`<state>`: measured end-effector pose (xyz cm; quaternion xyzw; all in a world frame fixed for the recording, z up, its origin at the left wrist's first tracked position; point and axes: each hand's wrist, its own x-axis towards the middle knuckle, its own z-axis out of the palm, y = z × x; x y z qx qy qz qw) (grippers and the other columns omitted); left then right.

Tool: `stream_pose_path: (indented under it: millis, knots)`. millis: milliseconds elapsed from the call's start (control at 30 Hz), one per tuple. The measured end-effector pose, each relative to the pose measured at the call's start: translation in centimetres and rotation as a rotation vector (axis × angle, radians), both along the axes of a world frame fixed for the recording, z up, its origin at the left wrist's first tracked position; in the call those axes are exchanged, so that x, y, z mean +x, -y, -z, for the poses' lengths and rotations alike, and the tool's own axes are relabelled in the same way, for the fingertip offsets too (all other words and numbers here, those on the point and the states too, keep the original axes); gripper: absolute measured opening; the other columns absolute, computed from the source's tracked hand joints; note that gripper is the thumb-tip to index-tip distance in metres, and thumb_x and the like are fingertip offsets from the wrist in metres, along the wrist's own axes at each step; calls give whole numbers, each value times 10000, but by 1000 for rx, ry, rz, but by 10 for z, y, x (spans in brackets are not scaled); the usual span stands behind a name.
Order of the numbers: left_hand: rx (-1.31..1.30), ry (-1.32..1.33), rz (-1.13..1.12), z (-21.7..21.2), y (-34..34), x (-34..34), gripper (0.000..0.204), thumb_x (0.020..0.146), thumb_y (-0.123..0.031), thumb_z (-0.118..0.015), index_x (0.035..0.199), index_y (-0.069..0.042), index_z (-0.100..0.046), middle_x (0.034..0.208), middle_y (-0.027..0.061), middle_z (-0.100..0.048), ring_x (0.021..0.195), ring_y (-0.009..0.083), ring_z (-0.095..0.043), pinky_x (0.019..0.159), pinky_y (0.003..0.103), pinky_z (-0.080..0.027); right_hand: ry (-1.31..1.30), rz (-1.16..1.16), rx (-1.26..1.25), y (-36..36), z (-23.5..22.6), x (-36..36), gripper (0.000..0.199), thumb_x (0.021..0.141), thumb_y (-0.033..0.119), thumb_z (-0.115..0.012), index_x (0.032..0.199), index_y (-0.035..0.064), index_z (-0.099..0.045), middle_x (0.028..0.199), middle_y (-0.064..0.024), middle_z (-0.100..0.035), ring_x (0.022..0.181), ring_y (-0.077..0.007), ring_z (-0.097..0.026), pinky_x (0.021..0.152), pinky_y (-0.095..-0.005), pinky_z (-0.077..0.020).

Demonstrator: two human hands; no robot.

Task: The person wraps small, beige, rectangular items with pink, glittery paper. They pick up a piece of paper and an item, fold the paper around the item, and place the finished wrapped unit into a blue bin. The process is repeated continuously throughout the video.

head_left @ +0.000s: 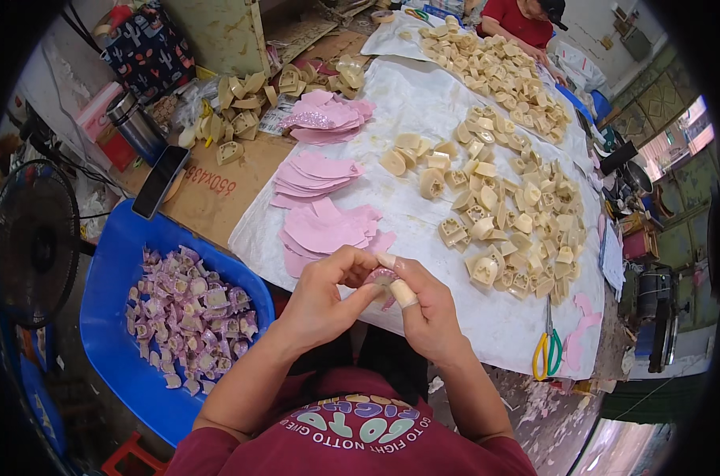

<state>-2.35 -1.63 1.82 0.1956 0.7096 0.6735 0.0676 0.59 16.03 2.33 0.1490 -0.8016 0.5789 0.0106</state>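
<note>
Above the table's near edge, my left hand [326, 297] and my right hand [428, 311] meet, fingers closed on a small shoe heel in a pink glittery covering [382, 275]. My fingers hide much of it. Tan tape [404, 293] wraps a finger of my right hand. Just beyond my left hand lie pink cut sheets [332, 226], with two more piles [316, 176] [328, 119] behind. Bare beige shoe heels [503, 214] are heaped to the right on a white cloth [404, 91].
At my left, a blue tub [102, 317] holds many pink-covered heels [189, 309]. Scissors [547, 349] lie at the cloth's right front, beside pink scraps [582, 329]. A phone [161, 181], a steel flask [135, 127] and a fan [33, 242] stand left. A co-worker [519, 28] sits across.
</note>
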Motion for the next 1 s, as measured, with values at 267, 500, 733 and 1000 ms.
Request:
stream_pose_path:
  millis: [267, 500, 733, 1000]
  knots:
    - [-36, -184, -153, 6, -12, 18, 430, 838, 11, -634, 1258, 1, -545, 869, 35, -553, 805, 97, -549, 730, 246, -459, 552, 168, -600, 5, 17, 18, 414, 985, 374, -488, 971, -4, -656, 754, -65, -653, 649, -129, -625, 603, -254, -511]
    - [198, 68, -39, 7, -12, 19, 347, 893, -14, -584, 1240, -3, -571, 936, 50, -613, 794, 94, -570, 664, 233, -455, 520, 208, -623, 16, 15, 17, 433, 996, 389, -473, 950, -8, -642, 701, -48, -627, 577, -103, -592, 525, -231, -485]
    - [34, 12, -87, 1, -15, 16, 234, 945, -59, -536, 1149, 9, -628, 892, 53, -671, 717, 73, -584, 639, 249, -499, 411, 238, -518, 18, 20, 28, 383, 1002, 325, -458, 890, 0, -626, 655, -48, -608, 532, -86, -569, 480, -218, -467]
    - [471, 523, -140, 23, -12, 29, 211, 983, -183, -482, 1039, -5, -581, 808, 114, -639, 629, 153, -623, 578, 277, -517, 725, 133, -487, 34, 45, 26, 407, 997, 321, -465, 821, -7, -629, 612, -45, -588, 495, -78, -533, 457, -212, -437]
